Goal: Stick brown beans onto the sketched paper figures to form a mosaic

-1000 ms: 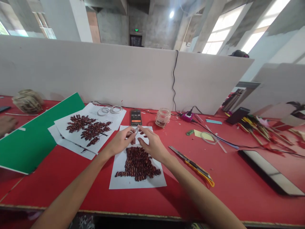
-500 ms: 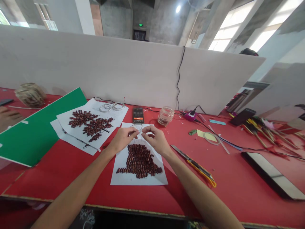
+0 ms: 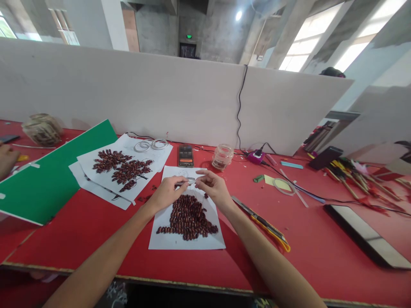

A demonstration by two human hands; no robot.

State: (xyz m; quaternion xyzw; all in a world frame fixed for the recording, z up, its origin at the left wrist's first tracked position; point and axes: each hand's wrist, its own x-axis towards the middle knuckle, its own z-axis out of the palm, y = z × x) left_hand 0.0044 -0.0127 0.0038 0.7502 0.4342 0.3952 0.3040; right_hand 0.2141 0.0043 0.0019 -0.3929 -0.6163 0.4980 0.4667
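Note:
Above the top of a white sheet [image 3: 157,239], my left hand [image 3: 170,191] is closed, its thumb and fingers pinching a thin pale roll of narrow tape [image 3: 190,179]. My right hand [image 3: 214,189] is closed too, thumb and forefinger pressed together at the roll's right edge; a tape end there is too small to make out. Rows of shiny dark red seeds [image 3: 189,216] cover much of the sheet below my hands. Line drawing shows on its upper part, partly hidden by my fingers. A few loose seeds [image 3: 146,198] lie left of the sheet.
Left are sheets with a seed-covered branch pattern [image 3: 131,169], two tape rolls [image 3: 159,143] and a green board [image 3: 64,171]; another person's hand [image 3: 7,159] is beyond. A scale [image 3: 186,156] and jar [image 3: 222,157] stand behind. Right lie a utility knife [image 3: 261,222] and phone [image 3: 369,235].
My hands have come slightly lower and the right one has shifted a little right. The tape roll now lies flatter between them. The other person's hand at far left has moved left.

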